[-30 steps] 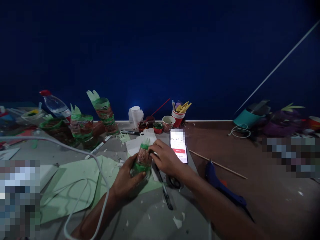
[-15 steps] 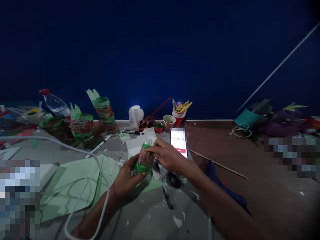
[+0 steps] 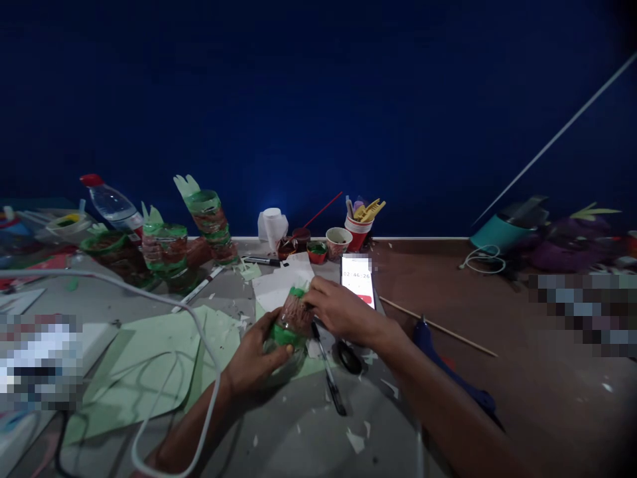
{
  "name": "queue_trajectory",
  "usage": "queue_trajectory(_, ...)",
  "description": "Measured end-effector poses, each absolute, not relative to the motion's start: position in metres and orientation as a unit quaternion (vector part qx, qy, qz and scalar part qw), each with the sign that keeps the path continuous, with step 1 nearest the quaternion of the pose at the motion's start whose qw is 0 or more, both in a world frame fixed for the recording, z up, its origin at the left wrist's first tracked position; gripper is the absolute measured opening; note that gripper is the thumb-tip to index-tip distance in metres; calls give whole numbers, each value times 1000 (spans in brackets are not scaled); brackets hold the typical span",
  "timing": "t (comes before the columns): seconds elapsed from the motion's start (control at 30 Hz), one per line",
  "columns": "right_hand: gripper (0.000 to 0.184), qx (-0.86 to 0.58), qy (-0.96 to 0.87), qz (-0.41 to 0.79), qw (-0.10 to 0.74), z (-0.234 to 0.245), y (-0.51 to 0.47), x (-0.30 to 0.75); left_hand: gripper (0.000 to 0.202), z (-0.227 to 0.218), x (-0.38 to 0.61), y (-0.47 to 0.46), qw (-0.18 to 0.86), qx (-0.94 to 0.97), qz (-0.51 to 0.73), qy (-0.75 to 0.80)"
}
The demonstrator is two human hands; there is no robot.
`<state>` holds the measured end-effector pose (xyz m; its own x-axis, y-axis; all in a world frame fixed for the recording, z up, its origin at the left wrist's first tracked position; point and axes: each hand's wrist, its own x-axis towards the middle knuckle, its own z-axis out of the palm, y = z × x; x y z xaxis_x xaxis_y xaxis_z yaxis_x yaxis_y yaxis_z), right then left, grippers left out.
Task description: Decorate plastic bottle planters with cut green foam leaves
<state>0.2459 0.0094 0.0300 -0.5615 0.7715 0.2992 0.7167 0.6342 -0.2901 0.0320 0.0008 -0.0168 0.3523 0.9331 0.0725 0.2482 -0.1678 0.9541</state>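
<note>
The lower half of the banded bottle (image 3: 294,317) is clasped by the left hand (image 3: 257,355), fingers wrapped firmly round it; its upper side is touched by bent, nearly closed fingers of the right hand (image 3: 343,312), and whether anything is pinched there cannot be told. Brown and green are already laid on; the base looks uncoated. It's all held above the bench (image 3: 279,431), mid-width, with two tufted bottles (image 3: 206,219) parked toward the back edge, leftward.
</note>
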Motion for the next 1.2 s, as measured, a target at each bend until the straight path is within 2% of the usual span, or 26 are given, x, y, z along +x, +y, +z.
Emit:
queue_trajectory(0.13,15,-430,-873,76,218,38,6,246,60,-20,30,5,487,642,372,461)
queue_trajectory(0.3,13,-443,-803,149,371,44,4,250,66,-17,22,16,502,552,453,487)
queue_trajectory(0.4,16,-460,-756,190,425,38,9,252,66,-12,17,20,481,537,501,480)
queue_trajectory(0.5,20,-469,-740,204,438,27,16,252,59,-10,15,23,464,528,531,474)
queue_trajectory(0.67,18,-536,-673,217,462,16,24,251,56,-13,14,26,509,449,586,443)
queue_trajectory(0.87,31,-540,-601,326,490,15,25,245,66,-9,19,18,525,511,522,437)
queue_trajectory(0.97,32,-516,-597,347,507,14,23,239,69,-11,21,15,513,553,490,437)
queue_trajectory(1.03,31,-511,-613,327,507,13,19,234,66,-16,21,14,500,578,470,442)
queue_trajectory(1.2,30,-464,-729,183,470,11,6,223,64,-28,21,13,491,610,441,440)
